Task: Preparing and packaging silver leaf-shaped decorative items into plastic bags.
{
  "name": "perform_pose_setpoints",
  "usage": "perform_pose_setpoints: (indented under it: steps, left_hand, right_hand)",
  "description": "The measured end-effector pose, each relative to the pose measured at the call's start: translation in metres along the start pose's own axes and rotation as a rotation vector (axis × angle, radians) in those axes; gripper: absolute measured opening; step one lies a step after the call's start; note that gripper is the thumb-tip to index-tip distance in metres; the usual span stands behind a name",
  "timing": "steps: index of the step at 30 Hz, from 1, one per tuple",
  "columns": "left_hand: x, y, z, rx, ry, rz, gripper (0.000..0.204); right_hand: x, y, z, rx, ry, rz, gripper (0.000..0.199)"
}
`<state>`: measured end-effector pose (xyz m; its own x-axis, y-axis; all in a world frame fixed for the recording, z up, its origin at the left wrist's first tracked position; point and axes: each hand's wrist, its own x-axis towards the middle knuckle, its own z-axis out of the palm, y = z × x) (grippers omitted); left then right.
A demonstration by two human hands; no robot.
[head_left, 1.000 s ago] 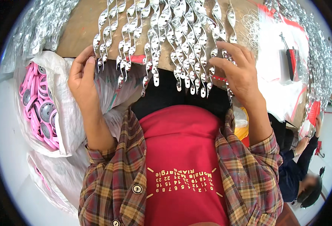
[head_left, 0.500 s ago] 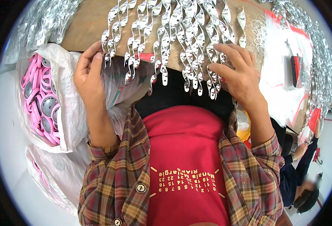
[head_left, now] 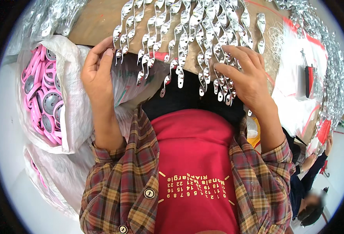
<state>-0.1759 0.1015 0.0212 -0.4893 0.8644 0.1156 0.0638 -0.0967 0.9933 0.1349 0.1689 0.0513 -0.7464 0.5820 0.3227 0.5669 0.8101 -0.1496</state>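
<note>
Several shiny silver twisted spiral strips (head_left: pixel 181 48) lie side by side on the brown table, their flat holed ends hanging over its near edge toward my lap. My left hand (head_left: pixel 97 72) is at the leftmost strips, thumb and index finger a little apart beside their ends, the other fingers curled. Over the strips on the right is my right hand (head_left: pixel 250 74), its index finger and thumb spread across them. Strip ends bunch together below those fingers, and one end shows under the wrist. Parts of these strips are hidden by the right hand.
At left stands a white woven sack (head_left: pixel 76 117) of pink-rimmed grey wheels (head_left: pixel 51 105). Clear plastic-wrapped silver strips (head_left: pixel 53 19) lie far left. White plastic bags (head_left: pixel 295 82), a red-and-black tool (head_left: pixel 309 80) and silver tinsel-like strips (head_left: pixel 334 70) are at right, near another person's arms (head_left: pixel 314 163).
The strips and both hands sit slightly farther right in view. More strip ends are bunched under my right hand, and one end now shows below its wrist.
</note>
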Motion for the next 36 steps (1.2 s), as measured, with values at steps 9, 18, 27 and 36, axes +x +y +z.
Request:
perform_pose_setpoints:
  steps: [9,18,27,36]
  left_hand:
    - [0.0,-0.003,-0.003,-0.001,0.019,-0.019,0.025]
    - [0.0,-0.003,-0.004,-0.031,-0.005,-0.001,0.023]
    - [-0.001,-0.005,-0.004,-0.028,0.017,-0.006,0.023]
    - [-0.003,-0.002,-0.006,-0.043,0.028,-0.01,0.023]
  right_hand:
    - [0.012,-0.009,-0.001,0.09,0.042,0.009,0.034]
    - [0.014,-0.008,0.006,0.04,0.037,-0.042,0.037]
    - [0.029,-0.021,0.007,0.108,0.052,-0.052,0.036]
    - [0.051,-0.04,0.025,0.17,0.048,-0.24,0.018]
